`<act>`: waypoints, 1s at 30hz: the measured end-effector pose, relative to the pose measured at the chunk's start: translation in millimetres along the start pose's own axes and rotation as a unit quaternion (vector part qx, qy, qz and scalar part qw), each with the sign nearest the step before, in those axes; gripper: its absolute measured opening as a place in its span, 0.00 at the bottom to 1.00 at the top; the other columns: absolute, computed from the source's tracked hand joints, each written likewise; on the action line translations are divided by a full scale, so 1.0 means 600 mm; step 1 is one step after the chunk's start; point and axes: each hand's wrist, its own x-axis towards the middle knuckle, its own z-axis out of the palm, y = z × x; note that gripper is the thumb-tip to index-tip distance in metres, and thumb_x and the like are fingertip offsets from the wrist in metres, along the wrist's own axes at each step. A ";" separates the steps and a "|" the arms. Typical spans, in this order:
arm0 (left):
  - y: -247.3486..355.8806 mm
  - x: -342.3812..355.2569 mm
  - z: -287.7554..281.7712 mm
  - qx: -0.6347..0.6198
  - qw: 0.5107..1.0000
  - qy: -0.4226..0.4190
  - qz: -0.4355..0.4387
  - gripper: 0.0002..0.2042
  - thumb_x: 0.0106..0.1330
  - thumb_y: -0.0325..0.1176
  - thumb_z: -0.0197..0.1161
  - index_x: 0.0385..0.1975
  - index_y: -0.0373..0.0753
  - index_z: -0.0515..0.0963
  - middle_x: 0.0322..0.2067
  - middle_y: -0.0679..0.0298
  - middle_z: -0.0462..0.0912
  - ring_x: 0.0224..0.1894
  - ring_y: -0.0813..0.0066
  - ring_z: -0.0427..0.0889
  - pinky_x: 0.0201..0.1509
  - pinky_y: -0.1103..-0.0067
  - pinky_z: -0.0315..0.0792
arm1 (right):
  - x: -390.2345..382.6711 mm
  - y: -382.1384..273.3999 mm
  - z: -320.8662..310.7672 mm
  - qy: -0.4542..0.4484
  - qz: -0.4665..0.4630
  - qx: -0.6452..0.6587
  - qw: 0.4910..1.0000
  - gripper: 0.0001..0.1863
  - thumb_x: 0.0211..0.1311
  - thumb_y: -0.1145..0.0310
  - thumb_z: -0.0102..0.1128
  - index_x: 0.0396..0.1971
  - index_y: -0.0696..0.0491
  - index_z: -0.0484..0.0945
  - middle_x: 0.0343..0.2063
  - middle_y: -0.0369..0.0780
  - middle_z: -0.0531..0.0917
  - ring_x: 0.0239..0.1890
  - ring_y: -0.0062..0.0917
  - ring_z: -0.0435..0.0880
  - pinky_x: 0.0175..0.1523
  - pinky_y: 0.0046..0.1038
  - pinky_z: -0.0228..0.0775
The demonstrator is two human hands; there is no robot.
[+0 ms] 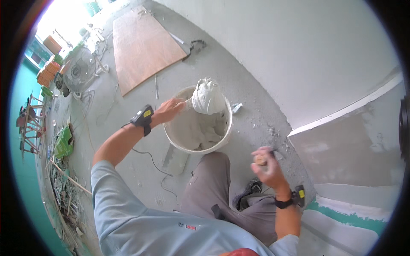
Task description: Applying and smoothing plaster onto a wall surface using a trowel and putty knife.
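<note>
My left hand [170, 110] is closed on the handle of a tool [188, 103], its head hidden under a large lump of pale plaster [206, 96] above a white bucket [168, 133]. Wet grey-white mix lies inside the bucket. To the right of the bucket, my right hand [267, 168] grips a wooden-handled tool [260, 159]; its dark end is blurred, so I cannot tell its kind. A flat grey notched piece [175, 161] lies on the floor beside the bucket, near my knee.
A plywood board [145, 51] lies beyond the bucket. A fan [76, 70], wooden stools [32, 123], green sacks [64, 141], debris and cables [151, 158] occupy the left side. A wall [324, 47] runs along the right, with a low boxed section [337, 136] near my right hand.
</note>
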 end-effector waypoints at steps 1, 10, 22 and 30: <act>0.012 -0.013 -0.010 -0.101 0.994 0.002 0.051 0.15 0.59 0.39 0.42 0.26 0.34 0.70 0.22 0.64 0.71 0.25 0.75 0.69 0.29 0.78 0.65 | 0.005 0.022 0.029 -0.014 -0.020 -0.071 0.997 0.16 0.46 0.65 0.56 0.36 0.57 0.71 0.41 0.46 0.71 0.45 0.40 0.69 0.51 0.39 0.59; 0.152 -0.132 -0.022 -0.099 0.937 0.090 0.323 0.16 0.59 0.30 0.50 0.45 0.31 0.64 0.34 0.58 0.69 0.32 0.68 0.72 0.32 0.76 0.68 | 0.178 -0.085 0.082 0.018 -0.325 -0.140 0.935 0.24 0.46 0.65 0.59 0.47 0.53 0.68 0.48 0.47 0.69 0.53 0.42 0.64 0.59 0.40 0.51; 0.189 -0.159 -0.064 0.104 0.851 0.139 0.496 0.37 0.39 0.20 0.63 0.56 0.46 0.61 0.32 0.59 0.74 0.32 0.59 0.74 0.33 0.72 0.71 | 0.177 -0.139 0.041 -0.190 -0.224 0.246 0.924 0.26 0.54 0.64 0.56 0.53 0.56 0.63 0.53 0.42 0.67 0.54 0.30 0.66 0.59 0.31 0.54; 0.244 -0.102 -0.042 0.124 0.845 0.121 0.506 0.27 0.46 0.23 0.60 0.50 0.42 0.65 0.37 0.58 0.75 0.35 0.58 0.75 0.35 0.72 0.72 | 0.080 -0.135 -0.059 -0.059 -0.200 0.174 0.962 0.26 0.51 0.67 0.56 0.52 0.55 0.64 0.51 0.42 0.68 0.53 0.30 0.67 0.58 0.33 0.56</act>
